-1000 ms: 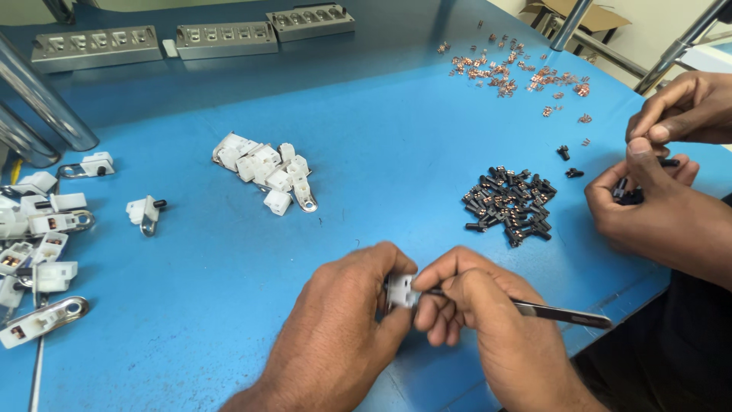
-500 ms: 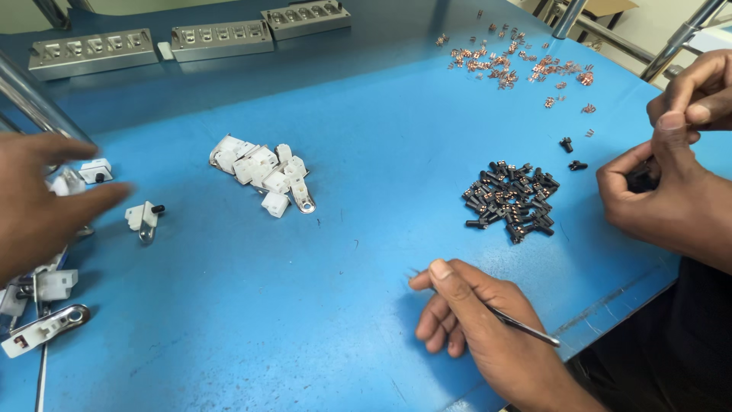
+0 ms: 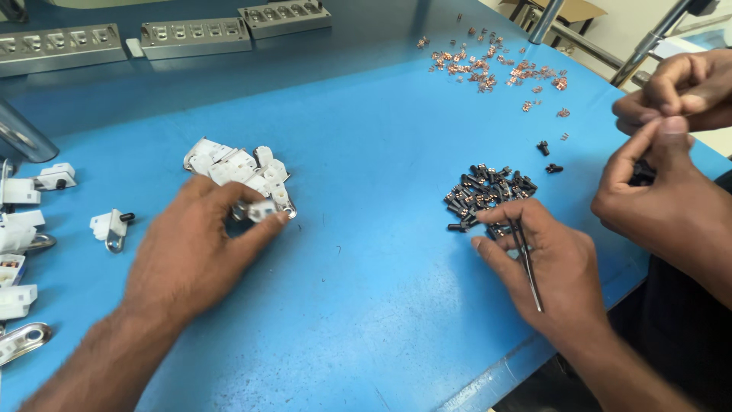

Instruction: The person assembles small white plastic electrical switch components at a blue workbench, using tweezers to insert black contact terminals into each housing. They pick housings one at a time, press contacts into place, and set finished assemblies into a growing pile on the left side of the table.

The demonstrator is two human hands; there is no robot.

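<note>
White plastic part (image 3: 263, 210) pinched in left hand (image 3: 191, 252) grip beside its pile (image 3: 232, 168); right hand (image 3: 553, 263) grip pinches tweezers (image 3: 526, 263) by black pieces (image 3: 488, 191), ready for fine picking.

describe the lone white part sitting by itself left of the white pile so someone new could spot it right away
Start on the blue table and find the heap of white plastic parts that the left hand is reaching into. Look left of that hand: one white part lies alone. Unlike the heaped pieces, it touches nothing and shows a small black stub on its right side and a metal loop below.
</note>
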